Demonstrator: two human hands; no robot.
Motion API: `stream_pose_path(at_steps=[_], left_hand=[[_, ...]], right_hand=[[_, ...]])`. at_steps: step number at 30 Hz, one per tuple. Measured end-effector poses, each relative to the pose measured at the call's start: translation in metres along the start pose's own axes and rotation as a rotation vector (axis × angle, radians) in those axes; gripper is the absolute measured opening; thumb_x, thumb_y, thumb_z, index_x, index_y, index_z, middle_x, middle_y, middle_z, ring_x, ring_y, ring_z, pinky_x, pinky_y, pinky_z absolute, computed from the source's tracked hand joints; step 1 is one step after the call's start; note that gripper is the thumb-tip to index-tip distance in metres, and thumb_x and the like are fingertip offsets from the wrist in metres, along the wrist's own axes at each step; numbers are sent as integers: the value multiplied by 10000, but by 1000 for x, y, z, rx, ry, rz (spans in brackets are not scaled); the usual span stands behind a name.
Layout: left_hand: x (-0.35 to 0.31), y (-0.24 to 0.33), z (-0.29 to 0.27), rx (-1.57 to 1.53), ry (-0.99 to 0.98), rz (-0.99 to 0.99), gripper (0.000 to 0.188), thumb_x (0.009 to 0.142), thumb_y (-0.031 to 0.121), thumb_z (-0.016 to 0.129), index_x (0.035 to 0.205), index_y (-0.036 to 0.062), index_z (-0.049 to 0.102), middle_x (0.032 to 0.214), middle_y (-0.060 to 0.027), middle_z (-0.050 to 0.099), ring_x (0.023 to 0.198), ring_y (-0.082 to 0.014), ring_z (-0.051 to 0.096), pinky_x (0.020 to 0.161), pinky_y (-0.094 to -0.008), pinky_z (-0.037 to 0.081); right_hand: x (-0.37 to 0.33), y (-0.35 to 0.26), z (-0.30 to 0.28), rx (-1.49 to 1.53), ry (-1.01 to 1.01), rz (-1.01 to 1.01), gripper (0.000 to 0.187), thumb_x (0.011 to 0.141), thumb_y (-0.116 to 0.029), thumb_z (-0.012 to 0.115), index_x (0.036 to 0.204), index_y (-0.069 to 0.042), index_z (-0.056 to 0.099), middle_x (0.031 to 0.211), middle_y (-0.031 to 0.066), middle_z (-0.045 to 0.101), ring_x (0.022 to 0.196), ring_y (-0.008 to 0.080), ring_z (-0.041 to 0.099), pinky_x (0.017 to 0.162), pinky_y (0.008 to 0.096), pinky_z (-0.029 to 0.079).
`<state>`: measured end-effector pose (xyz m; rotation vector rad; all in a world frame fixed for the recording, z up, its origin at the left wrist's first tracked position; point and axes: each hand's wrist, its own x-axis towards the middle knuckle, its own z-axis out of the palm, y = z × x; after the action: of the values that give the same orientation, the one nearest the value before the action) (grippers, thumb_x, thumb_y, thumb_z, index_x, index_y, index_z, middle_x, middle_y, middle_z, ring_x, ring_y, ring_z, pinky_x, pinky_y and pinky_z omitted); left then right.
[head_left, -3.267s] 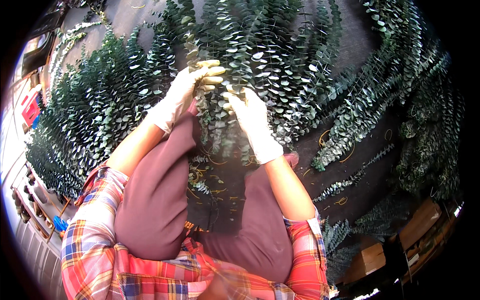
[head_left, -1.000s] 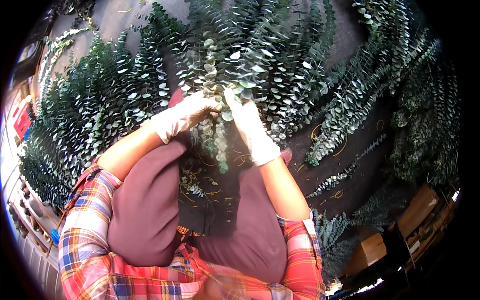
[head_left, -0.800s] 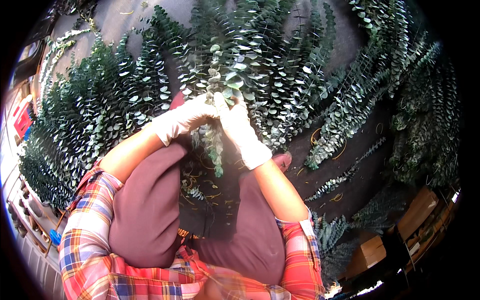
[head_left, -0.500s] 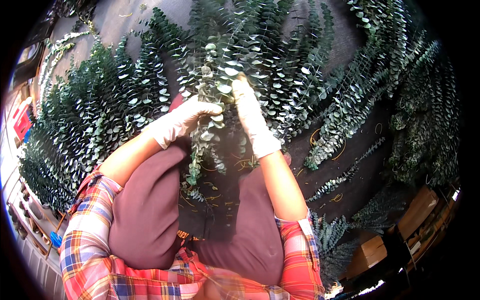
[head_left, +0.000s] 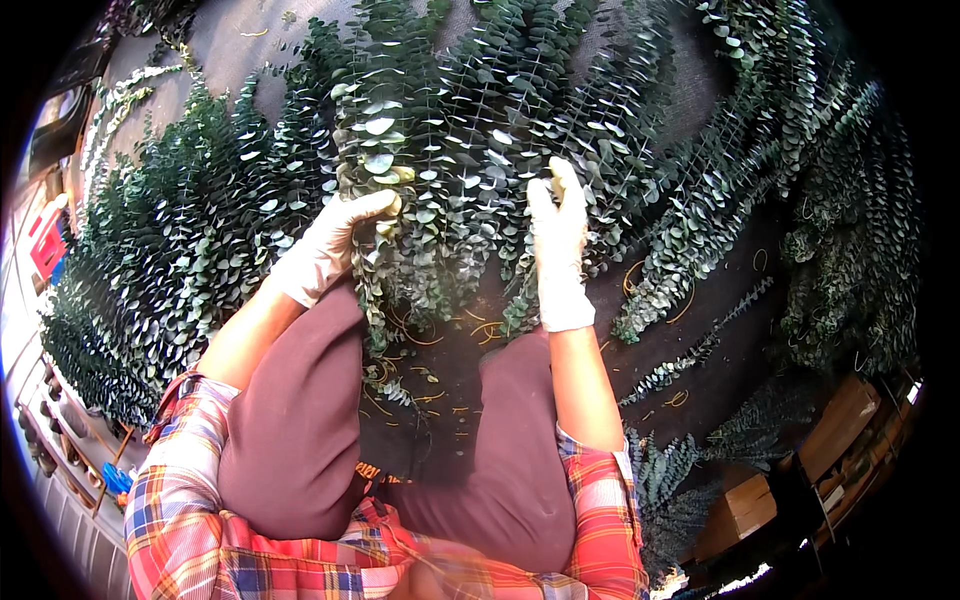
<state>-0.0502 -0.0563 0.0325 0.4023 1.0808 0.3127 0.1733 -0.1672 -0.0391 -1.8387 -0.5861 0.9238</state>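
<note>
Long eucalyptus branches (head_left: 465, 150) with round grey-green leaves lie spread on the dark ground cloth in front of me, their lower ends toward my knees. My left hand (head_left: 325, 245), in a whitish glove, is closed around a eucalyptus stem (head_left: 378, 130) at the left of this spread; leaves hang below the fist. My right hand (head_left: 560, 240), gloved alike, reaches to the right side of the same branches. Its fingers are stretched out and a little apart, touching or just over the leaves, with nothing visibly held.
Thick eucalyptus heaps lie at the left (head_left: 170, 250) and far right (head_left: 850, 240). A loose sprig (head_left: 690, 360) and yellow rubber bands (head_left: 675, 398) are scattered on the dark cloth (head_left: 640, 375). Cardboard boxes (head_left: 740, 510) stand at the lower right. My bent legs flank the middle.
My hands have moved apart: the left slightly leftward with a stem, the right to the right, off the bunched stems. The branches between them now lie more spread out.
</note>
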Motion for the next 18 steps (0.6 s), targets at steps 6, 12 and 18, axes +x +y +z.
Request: stream_pose_path(at_steps=[6, 12, 18], left_hand=[[23, -12, -28, 79, 157, 114, 232, 842, 180, 659, 1032, 58, 610, 584, 84, 445, 445, -32, 358, 434, -193, 311], [39, -21, -48, -57, 365, 138, 290, 861, 157, 634, 1131, 71, 575, 845, -16, 652, 624, -68, 576, 515, -213, 455], [56, -22, -33, 167, 168, 46, 374, 864, 197, 639, 1211, 88, 557, 924, -9, 649, 716, -60, 603, 564, -190, 471]], right_hand=[[-21, 24, 28, -339, -115, -12, 777, 780, -240, 720, 1394, -15, 300, 1372, 184, 400, 1129, 283, 512, 942, 358, 433], [-15, 40, 34, 76, -143, 362, 783, 771, -185, 730, 1383, 10, 282, 1347, 230, 409, 1121, 242, 512, 934, 316, 440], [-17, 19, 46, 220, -257, 447, 702, 747, -189, 755, 1317, 12, 398, 1122, 158, 602, 951, 169, 588, 831, 278, 468]])
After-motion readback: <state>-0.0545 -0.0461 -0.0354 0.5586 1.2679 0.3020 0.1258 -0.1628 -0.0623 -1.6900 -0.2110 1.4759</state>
